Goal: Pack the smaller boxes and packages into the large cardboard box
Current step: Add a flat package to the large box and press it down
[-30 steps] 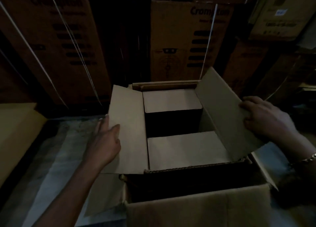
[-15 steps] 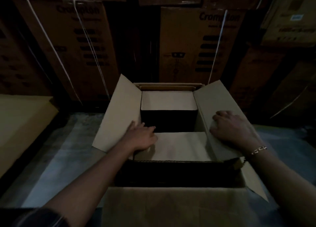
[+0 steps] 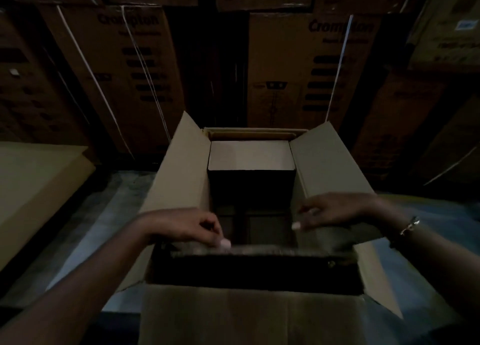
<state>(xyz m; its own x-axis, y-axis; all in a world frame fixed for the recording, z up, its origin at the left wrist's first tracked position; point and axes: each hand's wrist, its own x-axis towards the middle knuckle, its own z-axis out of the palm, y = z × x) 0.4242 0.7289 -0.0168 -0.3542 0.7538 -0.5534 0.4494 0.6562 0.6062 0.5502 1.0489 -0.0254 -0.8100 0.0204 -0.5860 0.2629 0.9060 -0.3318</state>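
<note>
The large cardboard box (image 3: 322,178) stands open in front of me with its side flaps raised. A smaller box (image 3: 250,155) with a pale top sits inside against the far wall. In the near half, a pale cardboard panel (image 3: 262,249) shows only as a blurred edge across the opening; I cannot tell whether it is a flap or a box top. My left hand (image 3: 189,226) pinches that edge at its left end, fingers curled. My right hand (image 3: 337,210) curls over its right end, beside the right flap. The space below the hands is dark.
Tall printed cartons (image 3: 119,79) with white straps are stacked as a wall right behind the box. A flat pale carton (image 3: 33,183) lies at the left. The box's near flap (image 3: 246,316) hangs toward me. Grey floor (image 3: 104,214) shows on both sides.
Both hands left the side flaps, pressed on the near pale panel, then drew back to its near edge. The panel's flat face no longer shows, and the camera moved closer.
</note>
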